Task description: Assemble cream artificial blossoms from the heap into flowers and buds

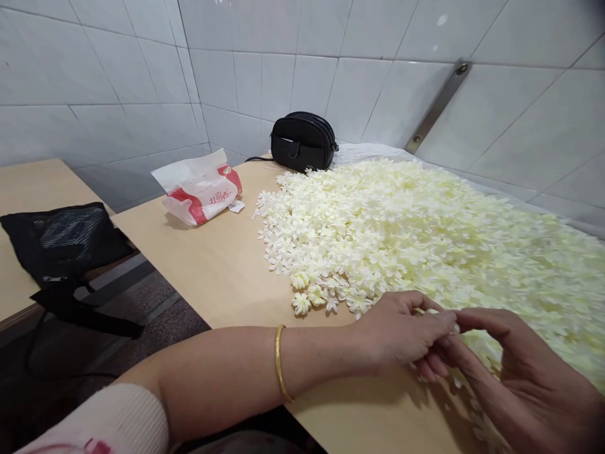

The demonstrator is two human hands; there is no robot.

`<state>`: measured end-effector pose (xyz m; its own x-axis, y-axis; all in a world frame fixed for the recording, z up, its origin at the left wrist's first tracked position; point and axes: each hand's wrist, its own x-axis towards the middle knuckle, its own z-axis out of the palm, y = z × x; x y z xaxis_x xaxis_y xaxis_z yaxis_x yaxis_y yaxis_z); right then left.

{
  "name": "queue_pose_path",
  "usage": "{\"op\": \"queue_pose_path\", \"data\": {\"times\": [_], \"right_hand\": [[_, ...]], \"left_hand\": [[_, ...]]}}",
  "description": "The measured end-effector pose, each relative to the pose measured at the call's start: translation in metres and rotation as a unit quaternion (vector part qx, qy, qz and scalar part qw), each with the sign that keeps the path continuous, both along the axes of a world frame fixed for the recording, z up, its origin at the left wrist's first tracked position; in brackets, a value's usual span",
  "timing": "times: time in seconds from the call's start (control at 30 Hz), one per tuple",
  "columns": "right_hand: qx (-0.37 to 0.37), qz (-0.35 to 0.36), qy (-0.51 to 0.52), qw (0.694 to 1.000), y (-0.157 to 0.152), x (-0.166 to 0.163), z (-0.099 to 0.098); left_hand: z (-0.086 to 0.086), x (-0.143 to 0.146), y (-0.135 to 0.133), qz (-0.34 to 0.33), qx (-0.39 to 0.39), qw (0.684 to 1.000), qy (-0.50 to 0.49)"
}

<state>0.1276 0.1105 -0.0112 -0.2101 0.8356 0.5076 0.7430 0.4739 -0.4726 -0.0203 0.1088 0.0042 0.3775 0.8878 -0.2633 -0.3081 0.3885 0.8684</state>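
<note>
Over the near edge of a large heap of white and pale yellow artificial flowers, my two hands meet at the fingertips. My left hand, with a gold bangle on its wrist, is closed in a pinch. My right hand also pinches, thumb and forefinger against the left fingertips. A small white flower piece shows between them, mostly hidden by the fingers. Left of my left hand, several fuller, layered flowers lie on the table at the heap's corner.
The heap covers much of the tan table. A red and white paper bag and a black small handbag stand beyond it. At left, a black mesh bag lies on another table. A tiled wall with a metal bracket rises behind.
</note>
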Motion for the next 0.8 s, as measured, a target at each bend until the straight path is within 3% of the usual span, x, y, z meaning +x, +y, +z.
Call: {"op": "queue_pose_path", "data": {"times": [0.37,0.57,0.8], "right_hand": [[0.013,0.085,0.033,0.996,0.003,-0.007,0.013],[-0.049,0.152,0.120,0.980,0.005,-0.008,0.024],[-0.059,0.128,0.153,0.978,0.005,-0.007,0.027]], "left_hand": [[0.002,-0.005,0.000,-0.003,-0.003,0.999,-0.043],[0.004,-0.003,0.001,0.028,0.024,0.999,-0.040],[0.008,-0.002,0.000,0.019,0.011,1.000,-0.022]]}}
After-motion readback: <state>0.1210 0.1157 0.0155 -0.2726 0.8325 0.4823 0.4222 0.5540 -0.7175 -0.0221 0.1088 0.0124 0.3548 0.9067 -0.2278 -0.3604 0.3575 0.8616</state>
